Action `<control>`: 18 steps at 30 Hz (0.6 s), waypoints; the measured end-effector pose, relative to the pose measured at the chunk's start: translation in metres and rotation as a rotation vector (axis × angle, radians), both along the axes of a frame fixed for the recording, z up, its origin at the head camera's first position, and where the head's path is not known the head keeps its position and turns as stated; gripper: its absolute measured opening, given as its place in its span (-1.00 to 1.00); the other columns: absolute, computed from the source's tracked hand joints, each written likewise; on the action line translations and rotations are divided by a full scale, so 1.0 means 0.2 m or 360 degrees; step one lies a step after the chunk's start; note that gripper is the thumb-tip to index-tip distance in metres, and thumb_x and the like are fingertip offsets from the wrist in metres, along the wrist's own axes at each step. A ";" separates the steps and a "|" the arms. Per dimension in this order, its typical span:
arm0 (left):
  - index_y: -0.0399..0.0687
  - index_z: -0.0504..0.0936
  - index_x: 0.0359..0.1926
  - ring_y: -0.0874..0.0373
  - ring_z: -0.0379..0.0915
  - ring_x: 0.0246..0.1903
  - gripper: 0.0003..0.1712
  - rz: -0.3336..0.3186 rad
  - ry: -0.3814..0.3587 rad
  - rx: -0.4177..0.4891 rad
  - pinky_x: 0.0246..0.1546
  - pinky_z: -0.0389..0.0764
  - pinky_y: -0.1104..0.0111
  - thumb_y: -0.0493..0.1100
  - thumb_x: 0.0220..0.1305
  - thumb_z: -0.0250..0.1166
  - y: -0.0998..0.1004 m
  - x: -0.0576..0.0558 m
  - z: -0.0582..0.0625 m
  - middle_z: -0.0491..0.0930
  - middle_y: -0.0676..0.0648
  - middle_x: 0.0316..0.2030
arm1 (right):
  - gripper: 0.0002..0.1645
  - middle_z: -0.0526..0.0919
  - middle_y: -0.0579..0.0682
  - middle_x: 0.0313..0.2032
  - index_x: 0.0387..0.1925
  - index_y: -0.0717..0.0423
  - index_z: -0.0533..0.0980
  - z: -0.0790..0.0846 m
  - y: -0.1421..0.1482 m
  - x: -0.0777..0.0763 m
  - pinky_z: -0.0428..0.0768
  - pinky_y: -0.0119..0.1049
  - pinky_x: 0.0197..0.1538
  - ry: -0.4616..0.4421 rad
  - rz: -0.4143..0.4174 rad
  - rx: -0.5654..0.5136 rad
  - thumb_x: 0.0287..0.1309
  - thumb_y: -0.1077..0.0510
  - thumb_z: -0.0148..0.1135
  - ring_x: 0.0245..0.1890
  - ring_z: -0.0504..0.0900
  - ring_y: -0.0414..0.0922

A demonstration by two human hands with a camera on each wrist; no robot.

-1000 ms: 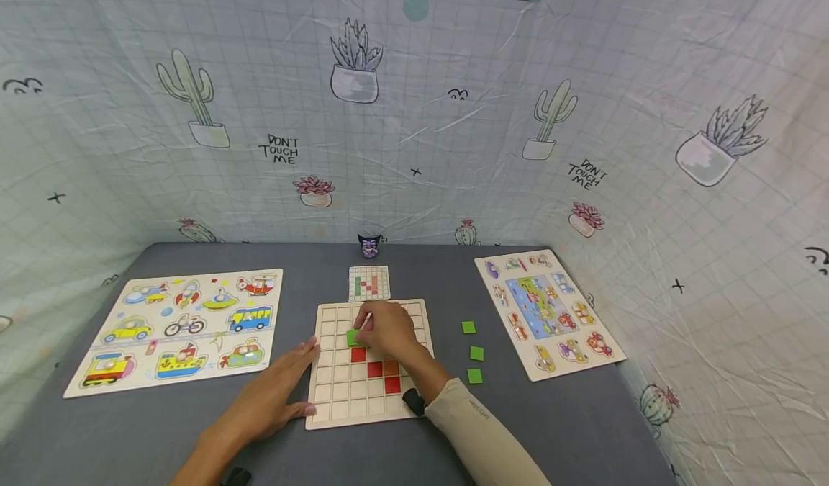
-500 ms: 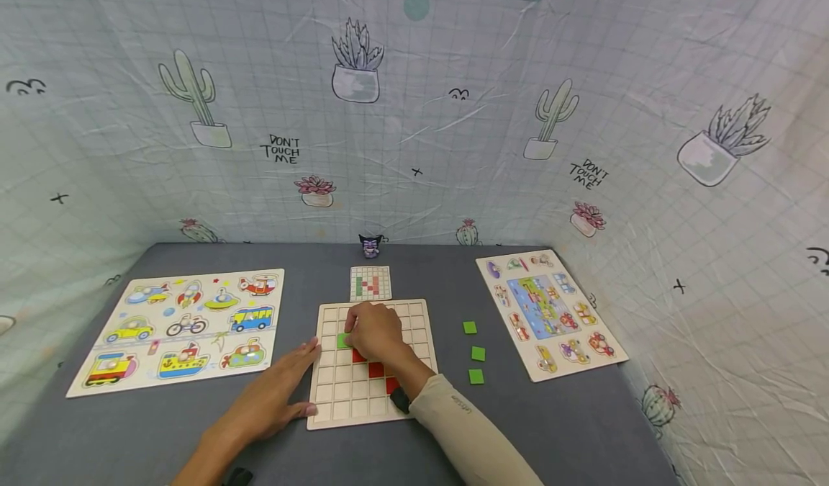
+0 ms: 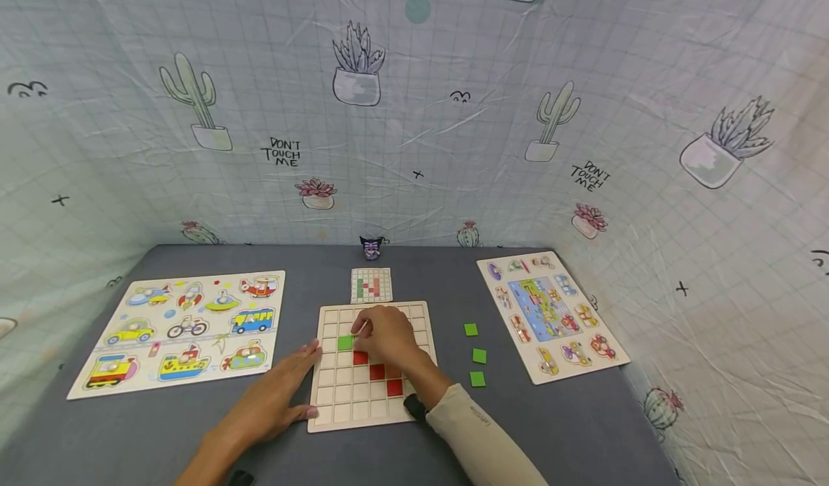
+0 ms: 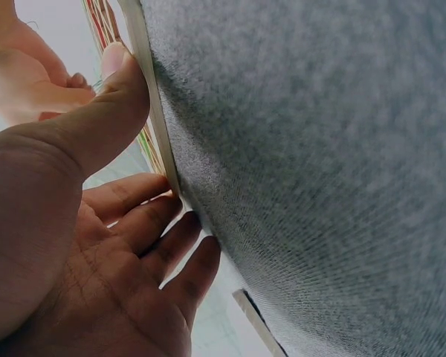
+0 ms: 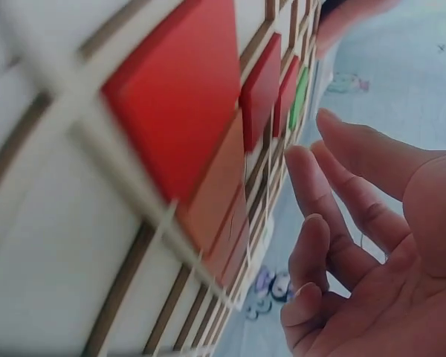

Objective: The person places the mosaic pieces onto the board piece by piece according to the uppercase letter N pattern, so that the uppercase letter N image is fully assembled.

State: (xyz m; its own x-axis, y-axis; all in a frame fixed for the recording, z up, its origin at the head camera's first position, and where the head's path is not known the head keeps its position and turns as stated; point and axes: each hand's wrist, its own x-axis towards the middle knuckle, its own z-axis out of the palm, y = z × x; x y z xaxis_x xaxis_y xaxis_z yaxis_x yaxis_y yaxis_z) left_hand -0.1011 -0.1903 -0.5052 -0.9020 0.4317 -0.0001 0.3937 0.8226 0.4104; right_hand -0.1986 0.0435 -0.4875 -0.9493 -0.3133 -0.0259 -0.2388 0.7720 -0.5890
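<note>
A wooden grid board [image 3: 333, 394] lies on the grey table. Along its left edge rests my left hand [image 3: 275, 392], thumb near the front corner and fingers fairly straight; the left wrist view shows the thumb [image 4: 108, 111] on the board's edge. A green square tile [image 3: 345, 343] sits in a cell on the board's left part. Just right of that tile hovers my right hand [image 3: 388, 338]; in the right wrist view its thumb and fingertips are slightly apart, holding nothing. Red tiles [image 3: 394, 387] run diagonally across the board, and orange tiles [image 5: 215, 186] are partly hidden by the right hand.
Several green tiles [image 3: 479, 356] lie in a column right of the board. Behind it is a small pattern card [image 3: 371, 285], then a small purple figure [image 3: 371, 248]. Picture puzzle boards flank it, one with vehicles [image 3: 178, 335] at left, another [image 3: 550, 317] at right.
My right hand first carried the green tile left into its cell, then let go and drew back slightly to the right. The left hand has stayed on the board's edge.
</note>
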 end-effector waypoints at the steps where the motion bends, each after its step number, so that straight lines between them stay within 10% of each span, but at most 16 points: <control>1: -0.22 0.31 0.59 -0.27 0.22 0.58 0.11 0.0003 -0.0003 0.0003 0.47 0.39 -0.18 0.05 0.14 0.63 0.00 0.00 0.00 0.23 -0.20 0.64 | -0.83 0.70 -0.26 -0.45 -0.27 -0.13 0.77 0.00 0.02 0.00 0.52 -0.35 -0.25 0.0005 -0.0005 -0.0021 0.10 0.12 0.64 -0.35 0.58 -0.29; 18: -0.24 0.31 0.58 -0.27 0.23 0.58 0.11 -0.0013 0.0032 0.0031 0.47 0.38 -0.18 0.01 0.12 0.64 0.00 0.01 -0.01 0.25 -0.21 0.63 | -0.75 0.80 0.00 -0.25 -0.14 0.06 0.75 0.00 0.52 0.03 0.60 -0.21 -0.21 0.0154 -0.0130 -0.0206 0.12 0.22 0.61 -0.21 0.73 0.00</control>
State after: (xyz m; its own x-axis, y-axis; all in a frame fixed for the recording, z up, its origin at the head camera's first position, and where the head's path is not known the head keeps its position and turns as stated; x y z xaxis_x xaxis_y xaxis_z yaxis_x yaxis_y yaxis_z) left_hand -0.1000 -0.1907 -0.5073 -0.8982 0.4387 0.0267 0.4086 0.8112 0.4183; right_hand -0.1926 0.1473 -0.4875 -0.9678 -0.2301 0.1025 -0.2390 0.7104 -0.6620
